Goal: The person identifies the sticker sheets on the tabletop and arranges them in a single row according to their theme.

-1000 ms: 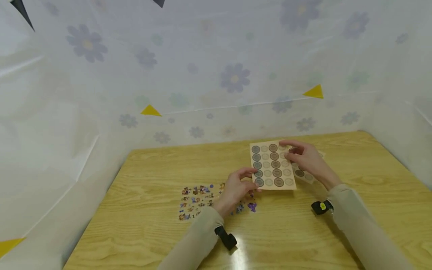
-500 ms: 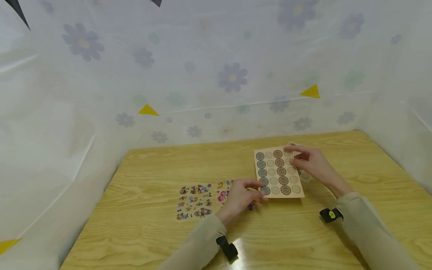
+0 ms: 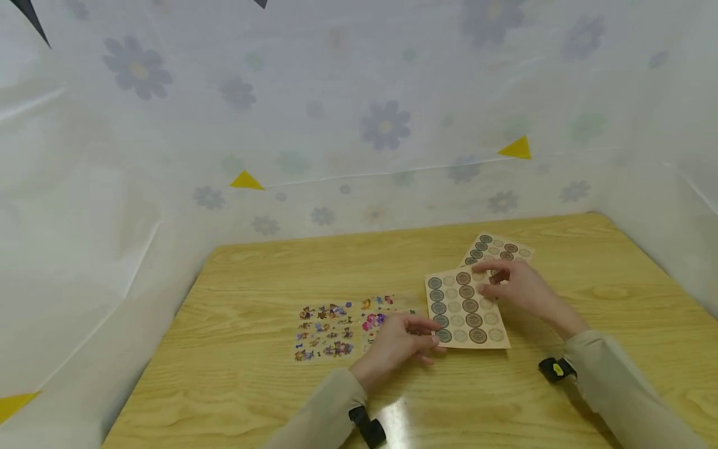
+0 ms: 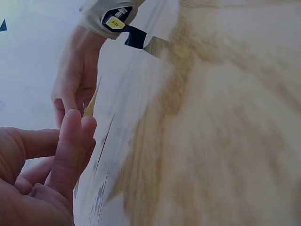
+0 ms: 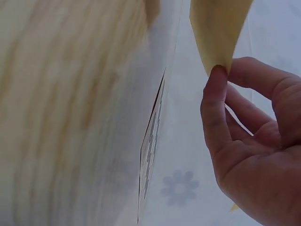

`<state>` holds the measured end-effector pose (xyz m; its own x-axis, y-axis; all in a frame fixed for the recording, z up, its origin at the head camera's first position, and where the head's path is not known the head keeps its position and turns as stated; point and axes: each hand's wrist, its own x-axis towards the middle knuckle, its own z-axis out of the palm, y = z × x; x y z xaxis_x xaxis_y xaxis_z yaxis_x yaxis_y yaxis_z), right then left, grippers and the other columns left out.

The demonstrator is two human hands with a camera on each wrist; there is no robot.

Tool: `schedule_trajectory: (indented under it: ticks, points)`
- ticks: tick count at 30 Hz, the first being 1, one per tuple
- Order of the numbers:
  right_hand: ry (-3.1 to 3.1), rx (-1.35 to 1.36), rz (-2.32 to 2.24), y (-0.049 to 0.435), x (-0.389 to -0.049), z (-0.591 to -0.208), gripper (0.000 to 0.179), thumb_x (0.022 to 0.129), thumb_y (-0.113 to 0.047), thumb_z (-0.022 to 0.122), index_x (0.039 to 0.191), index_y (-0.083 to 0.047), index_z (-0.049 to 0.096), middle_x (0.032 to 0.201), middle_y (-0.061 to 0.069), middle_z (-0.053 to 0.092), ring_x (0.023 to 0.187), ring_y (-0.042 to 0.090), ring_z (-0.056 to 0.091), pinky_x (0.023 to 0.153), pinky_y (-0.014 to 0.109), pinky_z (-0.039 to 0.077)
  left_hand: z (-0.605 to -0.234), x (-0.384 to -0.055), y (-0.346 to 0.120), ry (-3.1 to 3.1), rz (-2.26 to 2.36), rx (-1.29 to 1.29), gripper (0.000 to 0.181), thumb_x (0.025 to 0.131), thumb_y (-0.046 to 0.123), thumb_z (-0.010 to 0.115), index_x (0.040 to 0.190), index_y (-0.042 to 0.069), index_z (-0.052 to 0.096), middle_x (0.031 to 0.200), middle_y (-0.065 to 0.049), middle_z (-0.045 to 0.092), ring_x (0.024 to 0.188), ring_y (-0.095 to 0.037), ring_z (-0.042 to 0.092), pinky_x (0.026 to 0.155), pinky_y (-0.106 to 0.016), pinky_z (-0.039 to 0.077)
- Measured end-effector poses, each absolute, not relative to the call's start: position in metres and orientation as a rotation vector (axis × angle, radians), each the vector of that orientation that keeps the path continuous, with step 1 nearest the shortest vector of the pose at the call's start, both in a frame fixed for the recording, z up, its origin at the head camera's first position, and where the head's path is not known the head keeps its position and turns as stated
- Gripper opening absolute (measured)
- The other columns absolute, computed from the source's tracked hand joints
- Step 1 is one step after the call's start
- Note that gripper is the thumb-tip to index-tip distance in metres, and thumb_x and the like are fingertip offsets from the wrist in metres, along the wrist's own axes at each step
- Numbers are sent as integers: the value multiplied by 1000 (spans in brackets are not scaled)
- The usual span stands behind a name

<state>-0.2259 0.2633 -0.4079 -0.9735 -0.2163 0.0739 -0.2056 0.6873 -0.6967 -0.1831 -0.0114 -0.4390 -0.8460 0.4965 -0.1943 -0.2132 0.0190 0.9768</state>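
A tan sheet of round stickers [image 3: 464, 312], its circles in columns of dark and pale, is held between both hands over the table. My right hand [image 3: 518, 290] pinches its upper right edge; the right wrist view shows thumb and finger on the sheet's plain back [image 5: 218, 33]. My left hand [image 3: 395, 343] pinches the lower left edge, its fingers [image 4: 70, 150] bent toward the sheet in the left wrist view. Behind the held sheet, a second tan sticker sheet [image 3: 507, 251] lies on the table, partly covered in the head view.
Left of the hands, a clear sheet of cartoon stickers [image 3: 325, 333] lies flat on the wooden table [image 3: 235, 393]. Another sheet with pink and purple figures [image 3: 373, 321] is partly hidden by the left hand. A flowered plastic curtain [image 3: 314, 143] hangs behind the table.
Both hands have brought the held sticker sheet slightly right and nearer the body. More of the second tan sheet behind it has come into sight. The grip of both hands is unchanged.
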Motion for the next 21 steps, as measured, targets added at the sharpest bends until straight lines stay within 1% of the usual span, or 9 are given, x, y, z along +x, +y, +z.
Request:
schedule_trajectory:
  ticks: [3, 4, 6, 8, 10, 13, 15, 18, 21]
  points:
    - [2859, -377, -1086, 261, -226, -409, 50, 85, -16, 75, 132, -6, 61, 97, 8, 64, 87, 22, 57, 68, 34, 48, -439, -182, -13, 1826, 1804, 349, 23, 88, -2, 68, 111, 2, 72, 89, -12, 70, 67, -23, 71, 56, -34, 58]
    - [2854, -392, -1050, 260, -227, -409, 53, 83, -16, 75, 133, -5, 60, 96, 8, 63, 85, 22, 56, 68, 35, 47, -439, -181, -14, 1839, 1782, 368, 23, 88, -2, 68, 111, 3, 72, 87, -12, 70, 60, -21, 69, 52, -34, 57]
    - [2844, -420, -1003, 257, -227, -409, 57, 81, -14, 76, 134, -3, 58, 92, 7, 61, 80, 21, 54, 67, 34, 45, -439, -181, -15, 1871, 1735, 408, 24, 89, -1, 68, 112, 4, 72, 81, -13, 69, 48, -18, 62, 44, -32, 53]
    - [2846, -450, -966, 255, -226, -408, 59, 80, -14, 76, 134, 0, 57, 91, 7, 60, 78, 20, 52, 65, 35, 44, -438, -181, -15, 1919, 1691, 444, 24, 90, 1, 68, 113, 5, 72, 78, -12, 68, 41, -16, 55, 38, -29, 48]
    - [2842, -459, -959, 251, -224, -407, 60, 80, -13, 76, 135, 1, 56, 94, 10, 61, 79, 22, 53, 66, 36, 44, -438, -181, -16, 1969, 1653, 463, 24, 90, 2, 68, 114, 5, 72, 75, -10, 67, 37, -14, 50, 35, -26, 43]
    - [2833, -468, -952, 246, -224, -409, 62, 80, -12, 76, 136, 3, 54, 110, 16, 63, 88, 24, 56, 72, 39, 47, -436, -182, -17, 2027, 1598, 481, 24, 91, 4, 68, 115, 4, 71, 71, -8, 65, 35, -12, 46, 32, -24, 36]
    - [2834, -475, -948, 244, -225, -411, 62, 79, -10, 75, 136, 4, 53, 117, 18, 61, 91, 25, 57, 74, 40, 48, -435, -182, -18, 2042, 1569, 492, 24, 92, 5, 68, 116, 3, 70, 70, -7, 64, 35, -12, 43, 31, -23, 32]
    - [2849, -487, -922, 242, -227, -413, 63, 79, -9, 74, 136, 5, 53, 117, 18, 61, 88, 24, 56, 72, 38, 48, -433, -184, -20, 2069, 1518, 517, 26, 92, 6, 67, 117, 3, 69, 68, -6, 63, 35, -12, 43, 31, -22, 29]
    - [2858, -475, -912, 239, -227, -413, 64, 78, -8, 74, 137, 5, 52, 118, 18, 61, 89, 25, 56, 72, 39, 48, -430, -185, -23, 2125, 1453, 565, 27, 92, 5, 65, 118, 1, 68, 67, -6, 64, 36, -12, 46, 34, -21, 30]
